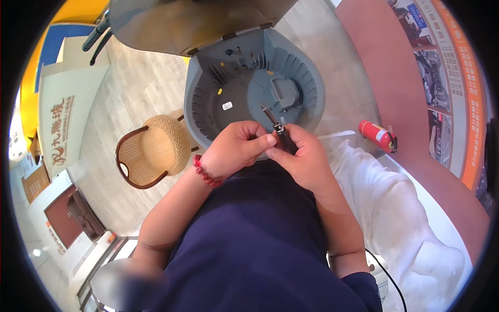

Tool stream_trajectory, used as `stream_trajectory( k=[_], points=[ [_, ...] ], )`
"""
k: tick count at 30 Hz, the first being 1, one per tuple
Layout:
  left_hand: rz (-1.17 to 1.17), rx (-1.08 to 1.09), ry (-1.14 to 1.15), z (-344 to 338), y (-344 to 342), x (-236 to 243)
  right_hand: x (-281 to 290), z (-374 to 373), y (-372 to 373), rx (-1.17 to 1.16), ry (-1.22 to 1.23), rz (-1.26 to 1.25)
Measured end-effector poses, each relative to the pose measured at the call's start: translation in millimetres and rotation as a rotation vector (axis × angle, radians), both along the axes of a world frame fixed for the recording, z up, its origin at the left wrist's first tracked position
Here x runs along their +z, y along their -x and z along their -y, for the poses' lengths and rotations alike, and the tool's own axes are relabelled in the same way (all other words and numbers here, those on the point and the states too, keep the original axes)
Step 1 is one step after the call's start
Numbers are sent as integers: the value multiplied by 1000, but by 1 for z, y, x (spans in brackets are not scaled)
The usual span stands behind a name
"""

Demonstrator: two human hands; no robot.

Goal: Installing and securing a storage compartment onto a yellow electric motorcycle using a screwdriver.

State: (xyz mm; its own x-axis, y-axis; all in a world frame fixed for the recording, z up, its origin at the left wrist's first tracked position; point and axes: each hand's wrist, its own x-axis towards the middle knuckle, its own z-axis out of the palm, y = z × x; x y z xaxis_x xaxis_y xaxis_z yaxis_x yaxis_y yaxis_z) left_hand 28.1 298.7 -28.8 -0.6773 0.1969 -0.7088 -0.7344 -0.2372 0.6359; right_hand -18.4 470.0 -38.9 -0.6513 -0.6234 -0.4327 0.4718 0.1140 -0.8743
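Both my hands meet over the near rim of a round grey plastic tub (317, 86). In my right hand (306, 158) is a slim screwdriver (281, 133) with a black handle, gripped between thumb and fingers. Its thin metal shaft points up and away, over the tub. My left hand (236, 148), with a red bead bracelet (206, 173) at the wrist, is closed in a pinch right beside the handle. Whatever lies between those fingertips is hidden. Inside the tub are a raised grey block (286, 93), a small white piece (227, 106) and a yellow piece (220, 91).
A hinged lid (171, 26) stands raised behind the tub, with a black handlebar grip (96, 36) at its left. At left is a wicker chair (163, 143). To the right are a red fire extinguisher (375, 135) and white sheeting (395, 208). A black cable (390, 278) runs at lower right.
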Motion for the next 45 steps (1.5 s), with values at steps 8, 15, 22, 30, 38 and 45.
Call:
stream_trajectory(
  k=[8, 15, 22, 30, 38, 45],
  points=[
    [-62, -207, -72, 1, -5, 13, -18, -2, -7, 85, 274, -157],
    [100, -245, -22, 8, -8, 17, -25, -3, -21, -25, 288, -204],
    [49, -270, 134, 11, -4, 25, -23, -6, -36, -131, 196, 14],
    [-19, -203, 170, 23, -18, 27, -4, 5, -37, -65, 220, -63],
    [23, 155, -93, 37, -18, 22, 13, 33, -16, -10, 151, -11],
    [-92, 220, 208, 52, -14, 22, -23, 61, 50, -185, 76, 99]
  ],
)
